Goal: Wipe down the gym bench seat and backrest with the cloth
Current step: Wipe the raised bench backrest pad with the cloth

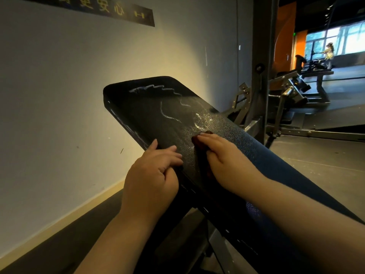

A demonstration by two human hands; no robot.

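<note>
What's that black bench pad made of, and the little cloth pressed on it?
The backrest pad looks like black vinyl or faux leather: pebbled grain, a slight sheen, and wet streaks sitting on top rather than soaking in. The cloth, dark reddish brown and matte, seems a soft fabric, but the right hand covers most of it, so that is a guess.

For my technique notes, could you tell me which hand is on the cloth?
The right hand: it presses the dark red cloth onto the backrest, while the left hand only grips its side edge.
</note>
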